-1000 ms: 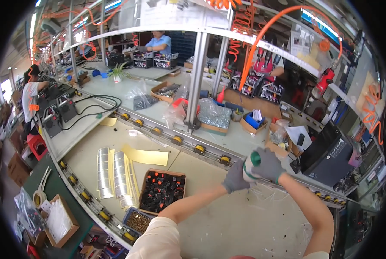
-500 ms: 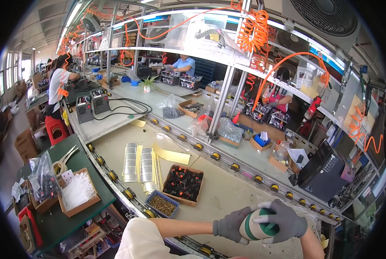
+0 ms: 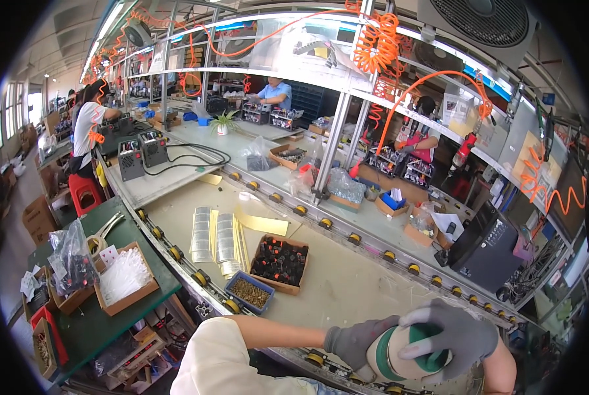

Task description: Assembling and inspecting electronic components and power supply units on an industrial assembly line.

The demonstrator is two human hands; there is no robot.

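Both my hands wear grey gloves and hold one round, cream-coloured cup-like object (image 3: 388, 354) with a green band and a green inner part. It is tilted, and its exact kind I cannot make out. My left hand (image 3: 355, 343) wraps its left side. My right hand (image 3: 458, 337) spreads over its top and right side, the fingers reaching across the green part. Left of my hands, a cardboard box of black and orange parts (image 3: 279, 264) sits beside a blue tray of small brass-coloured pieces (image 3: 249, 291).
Silver label sheets (image 3: 229, 245) lie beyond the tray. A roller rail (image 3: 355, 237) crosses behind the work surface; a black computer-like case (image 3: 485, 245) stands at right. At left, a green bench (image 3: 151, 230) carries boxed parts. Orange coiled hoses (image 3: 377, 46) hang above; people work farther off.
My hands and the cup-like object have come lower and slightly right in view. The surroundings have shifted a little with the head's motion. Both hands still hold the object.
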